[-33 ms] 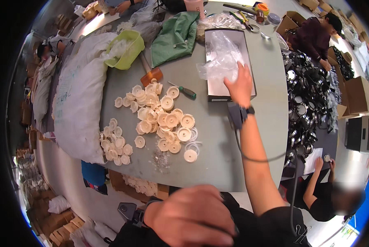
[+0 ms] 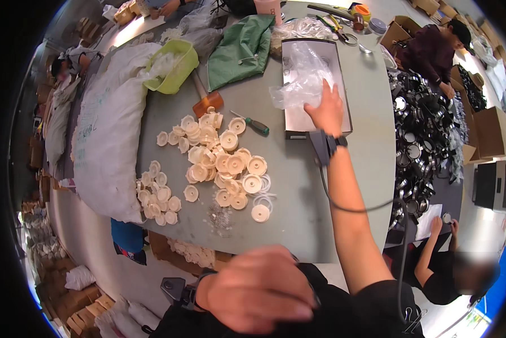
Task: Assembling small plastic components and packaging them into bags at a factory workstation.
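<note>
My right hand reaches over a long open box with dark sides and a pale inside. Its thumb and fingers are spread, and the fingertips are over or against a crumpled clear plastic bag lying in the box. I cannot tell whether they touch it. Close to my body, past the table's near edge, my left hand shows its back with the fingers bent and blurred; whether it holds anything is hidden. A pile of cream round plastic caps with notched rims lies left of the box, beside a green-handled screwdriver.
At the left lie a big white sack, a lime-green basket and an orange-headed mallet. Behind is a green cloth bag. Right of the table are heaped black-and-silver parts and two people. A cable crosses my right forearm.
My right hand has shifted slightly toward me and to the left above the box. My left hand has moved a little to the left, still blurred.
</note>
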A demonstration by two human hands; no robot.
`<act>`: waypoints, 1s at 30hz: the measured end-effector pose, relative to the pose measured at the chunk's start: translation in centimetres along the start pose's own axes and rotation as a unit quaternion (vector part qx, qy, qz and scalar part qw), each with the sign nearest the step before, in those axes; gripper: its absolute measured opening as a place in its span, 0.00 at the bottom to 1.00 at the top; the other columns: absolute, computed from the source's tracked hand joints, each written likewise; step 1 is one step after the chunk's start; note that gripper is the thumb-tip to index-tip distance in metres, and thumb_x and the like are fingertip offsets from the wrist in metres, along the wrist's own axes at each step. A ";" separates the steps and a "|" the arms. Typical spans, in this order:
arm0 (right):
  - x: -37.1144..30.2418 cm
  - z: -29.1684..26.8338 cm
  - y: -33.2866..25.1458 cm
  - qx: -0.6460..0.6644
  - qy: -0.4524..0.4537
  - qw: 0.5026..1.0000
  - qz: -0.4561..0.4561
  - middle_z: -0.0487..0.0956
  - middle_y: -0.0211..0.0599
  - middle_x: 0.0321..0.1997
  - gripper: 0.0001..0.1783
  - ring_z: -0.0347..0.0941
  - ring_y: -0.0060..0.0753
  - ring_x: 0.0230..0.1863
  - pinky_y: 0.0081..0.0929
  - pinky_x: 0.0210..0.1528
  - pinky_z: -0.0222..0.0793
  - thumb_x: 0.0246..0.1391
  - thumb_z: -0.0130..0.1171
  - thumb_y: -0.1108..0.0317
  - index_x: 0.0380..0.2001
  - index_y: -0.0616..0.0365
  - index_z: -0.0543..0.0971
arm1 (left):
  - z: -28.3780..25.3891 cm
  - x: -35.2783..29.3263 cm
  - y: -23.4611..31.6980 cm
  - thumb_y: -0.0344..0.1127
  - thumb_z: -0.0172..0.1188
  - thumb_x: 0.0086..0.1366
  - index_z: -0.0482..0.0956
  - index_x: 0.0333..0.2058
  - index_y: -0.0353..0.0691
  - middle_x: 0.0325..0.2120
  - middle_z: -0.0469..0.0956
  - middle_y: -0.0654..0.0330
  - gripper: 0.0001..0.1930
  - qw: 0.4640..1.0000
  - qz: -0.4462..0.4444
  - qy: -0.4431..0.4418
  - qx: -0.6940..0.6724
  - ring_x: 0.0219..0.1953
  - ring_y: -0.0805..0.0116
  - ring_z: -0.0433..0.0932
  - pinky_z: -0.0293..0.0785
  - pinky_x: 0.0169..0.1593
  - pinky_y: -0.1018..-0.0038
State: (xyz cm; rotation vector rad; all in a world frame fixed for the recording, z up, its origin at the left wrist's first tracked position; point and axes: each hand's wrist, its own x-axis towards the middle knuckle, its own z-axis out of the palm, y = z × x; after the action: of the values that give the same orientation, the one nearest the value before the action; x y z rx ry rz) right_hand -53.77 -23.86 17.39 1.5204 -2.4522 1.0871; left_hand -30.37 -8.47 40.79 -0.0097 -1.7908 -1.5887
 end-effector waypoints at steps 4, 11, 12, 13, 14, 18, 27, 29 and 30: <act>1.8 4.5 1.0 -0.008 -0.268 0.961 -0.070 0.76 0.44 0.41 0.22 0.71 0.49 0.42 0.45 0.43 0.67 0.39 0.56 0.66 0.43 0.51 0.73 | -1.0 -2.6 -3.0 0.28 0.54 0.54 0.73 0.36 0.32 0.30 0.77 0.48 0.10 0.984 -0.117 0.118 0.070 0.33 0.58 0.76 0.68 0.40 0.66; -0.1 5.8 -0.4 0.048 -0.243 0.960 -0.133 0.77 0.47 0.36 0.22 0.72 0.50 0.39 0.42 0.43 0.67 0.41 0.55 0.66 0.44 0.58 0.71 | -1.5 -4.8 -3.3 0.20 0.52 0.52 0.74 0.37 0.32 0.34 0.77 0.51 0.12 0.932 -0.248 0.249 0.087 0.37 0.59 0.76 0.71 0.44 0.69; 0.4 5.6 0.9 0.104 -0.191 0.966 -0.140 0.76 0.48 0.38 0.25 0.71 0.50 0.42 0.42 0.45 0.67 0.41 0.57 0.66 0.46 0.58 0.70 | -1.8 -4.6 -3.4 0.20 0.52 0.52 0.74 0.38 0.32 0.34 0.77 0.52 0.12 0.936 -0.241 0.241 0.092 0.38 0.58 0.76 0.71 0.44 0.69; -0.1 4.4 0.2 0.135 -0.181 0.966 -0.126 0.73 0.50 0.47 0.32 0.67 0.50 0.49 0.40 0.52 0.62 0.37 0.62 0.65 0.49 0.59 0.68 | -2.4 -5.3 -2.9 0.20 0.51 0.52 0.74 0.38 0.33 0.34 0.77 0.52 0.12 0.931 -0.241 0.252 0.110 0.38 0.58 0.76 0.71 0.43 0.69; 0.0 2.5 -0.5 0.182 -0.185 0.962 -0.088 0.69 0.49 0.52 0.36 0.63 0.48 0.54 0.38 0.57 0.58 0.34 0.65 0.66 0.51 0.60 0.67 | -2.9 -5.5 -2.2 0.20 0.51 0.52 0.74 0.38 0.33 0.34 0.77 0.52 0.12 0.922 -0.243 0.271 0.131 0.38 0.58 0.76 0.71 0.43 0.69; -1.4 -4.9 -5.6 0.221 -0.022 0.975 -0.021 0.70 0.44 0.50 0.27 0.65 0.41 0.51 0.32 0.56 0.58 0.41 0.59 0.73 0.49 0.63 0.68 | -5.4 -4.9 0.8 0.31 0.56 0.55 0.73 0.37 0.35 0.35 0.75 0.46 0.10 0.994 -0.041 0.104 0.003 0.33 0.53 0.75 0.67 0.38 0.62; -15.7 -0.8 -17.1 0.304 -0.383 0.864 -0.115 0.74 0.37 0.42 0.20 0.70 0.34 0.40 0.28 0.46 0.65 0.45 0.58 0.73 0.45 0.59 0.71 | -5.7 -6.1 8.0 0.33 0.52 0.61 0.76 0.39 0.39 0.35 0.75 0.49 0.09 0.945 0.303 0.053 -0.114 0.29 0.59 0.75 0.66 0.28 0.71; -18.4 0.2 -17.8 0.250 -0.513 0.811 -0.128 0.74 0.39 0.44 0.21 0.71 0.37 0.41 0.31 0.45 0.67 0.46 0.59 0.70 0.46 0.59 0.71 | -6.2 -8.4 9.1 0.33 0.52 0.61 0.76 0.39 0.40 0.35 0.75 0.50 0.09 0.940 0.328 0.050 -0.083 0.29 0.59 0.75 0.66 0.28 0.71; -19.5 0.9 -17.8 0.205 -0.529 0.803 -0.181 0.74 0.45 0.43 0.25 0.71 0.45 0.43 0.34 0.46 0.66 0.42 0.60 0.67 0.46 0.59 0.71 | -6.8 -9.6 9.6 0.33 0.52 0.61 0.76 0.40 0.41 0.36 0.75 0.50 0.09 0.940 0.325 0.037 -0.092 0.28 0.60 0.74 0.66 0.28 0.71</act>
State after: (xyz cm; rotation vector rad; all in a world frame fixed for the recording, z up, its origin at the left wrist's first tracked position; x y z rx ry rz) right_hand -29.18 -14.26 18.56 3.2846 -2.2091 0.8070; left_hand -15.53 -7.77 43.92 -0.5652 -1.3690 -1.2360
